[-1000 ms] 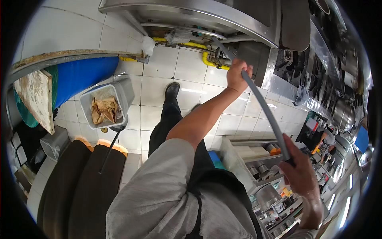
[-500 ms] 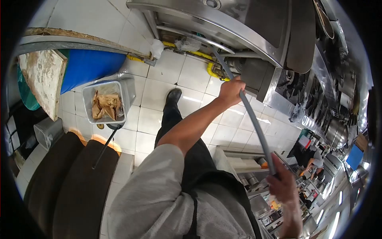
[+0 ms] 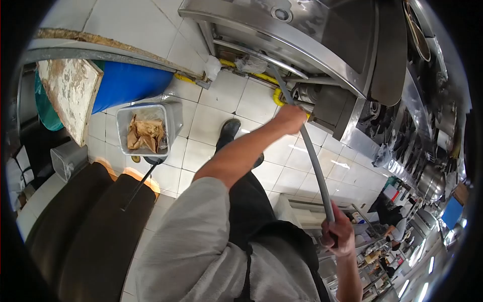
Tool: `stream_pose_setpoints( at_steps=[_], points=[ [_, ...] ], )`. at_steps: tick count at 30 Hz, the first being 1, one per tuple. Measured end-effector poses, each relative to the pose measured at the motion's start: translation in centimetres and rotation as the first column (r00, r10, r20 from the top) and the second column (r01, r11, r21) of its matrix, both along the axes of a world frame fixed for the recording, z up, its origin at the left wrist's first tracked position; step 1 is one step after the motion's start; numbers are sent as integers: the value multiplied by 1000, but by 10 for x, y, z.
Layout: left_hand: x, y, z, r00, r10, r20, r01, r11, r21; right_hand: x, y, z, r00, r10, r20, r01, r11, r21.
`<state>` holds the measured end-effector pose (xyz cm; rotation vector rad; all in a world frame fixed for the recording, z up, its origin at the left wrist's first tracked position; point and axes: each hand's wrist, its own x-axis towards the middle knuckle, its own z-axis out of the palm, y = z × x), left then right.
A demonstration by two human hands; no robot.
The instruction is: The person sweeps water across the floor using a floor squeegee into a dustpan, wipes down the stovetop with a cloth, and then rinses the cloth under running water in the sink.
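Both my hands are closed around a long grey pole [image 3: 313, 158] that slants across the view. My left hand [image 3: 292, 119] grips it partway along, near the steel sink unit's lower corner. Around its near end, closer to my body, my right hand [image 3: 340, 232] is wrapped. The far end of the pole runs under the steel sink unit [image 3: 271, 38], beside yellow pipes [image 3: 278, 95], and whatever is fixed to it is hidden.
A grey bin [image 3: 173, 118] with crumpled brown paper stands on the white tiled floor [image 3: 211, 108]. Nearby are a blue barrel [image 3: 131, 84], a worn white board [image 3: 70, 98] and a dark padded seat [image 3: 110, 221]. Utensils crowd a counter at right; a person [image 3: 397, 229] stands farther off.
The view has shifted, so the bin and sink appear farther right. My right hand has moved left and slightly up with the pole. Part of a second boot now shows behind my left arm.
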<state>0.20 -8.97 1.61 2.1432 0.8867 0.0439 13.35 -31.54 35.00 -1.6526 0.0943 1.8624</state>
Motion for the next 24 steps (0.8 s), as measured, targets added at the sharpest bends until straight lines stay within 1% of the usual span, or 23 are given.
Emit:
stream_pose_setpoints(
  at_steps=[1, 2, 3, 4, 5, 7, 8, 9, 10, 11, 12, 13, 15, 18, 19, 20, 22, 23, 24],
  points=[
    [-12, 10, -10, 999, 49, -7, -49, 999, 16, 1, 11, -11, 995, -52, -88, 53, 998, 14],
    [-27, 23, -6, 998, 14, -67, -11, 999, 43, -3, 29, -12, 998, -20, -59, 20, 1000, -11],
    [-39, 31, -18, 997, 74, -9, -74, 997, 36, -12, 54, -7, 999, 12, -29, -13, 999, -35],
    [-46, 36, -26, 982, 164, 92, -169, 984, 50, -23, 77, 1, 988, 115, 103, -108, 991, -76],
    [-50, 37, -30, 948, 251, 194, -266, 962, 56, -30, 91, 8, 970, 187, 156, -176, 981, -86],
    [-38, 35, -36, 894, 295, 337, -319, 948, 16, -43, 110, 22, 906, 330, 264, -310, 944, -116],
    [-27, 34, -40, 853, 321, 411, -348, 937, -8, -49, 114, 31, 869, 387, 309, -346, 921, -181],
    [-9, 26, -49, 828, 309, 467, -324, 945, -51, -49, 110, 34, 885, 349, 310, -308, 935, -173],
    [9, 21, -44, 895, 208, 395, -222, 975, -12, -47, 97, 38, 898, 315, 309, -274, 947, -168],
    [28, 12, -38, 917, 146, 370, -168, 985, 29, -44, 84, 41, 909, 283, 306, -243, 956, -164],
    [39, 10, -24, 943, 40, 330, -54, 998, 33, -40, 71, 44, 955, 148, 256, -121, 986, -117],
    [45, 6, -8, 942, -5, 335, -12, 999, 47, -37, 58, 49, 964, 112, 241, -88, 990, -106],
    [49, 2, 18, 975, -130, 178, 125, 991, 37, -27, 36, 55, 977, 22, 211, -6, 997, -73],
    [27, 4, 25, 984, -175, 36, 176, 984, -26, -7, 11, 37, 990, -54, 129, 64, 995, -78],
    [15, 7, 21, 990, -142, -4, 142, 989, -40, 0, 4, 25, 992, -82, 93, 90, 992, -87],
    [4, 15, 15, 980, -179, -93, 175, 984, -45, 8, -1, 5, 995, -88, 45, 91, 994, -63],
    [-16, 33, -22, 972, -155, -175, 154, 988, -20, 19, 7, -43, 968, -191, -162, 179, 980, -83],
    [-25, 44, -49, 971, -133, -197, 138, 990, 11, 19, 12, -67, 932, -256, -258, 250, 967, -54],
    [-34, 61, -49, 970, -125, -210, 121, 992, -35, 11, 33, -75, 878, -352, -323, 339, 936, -98]
  ],
)
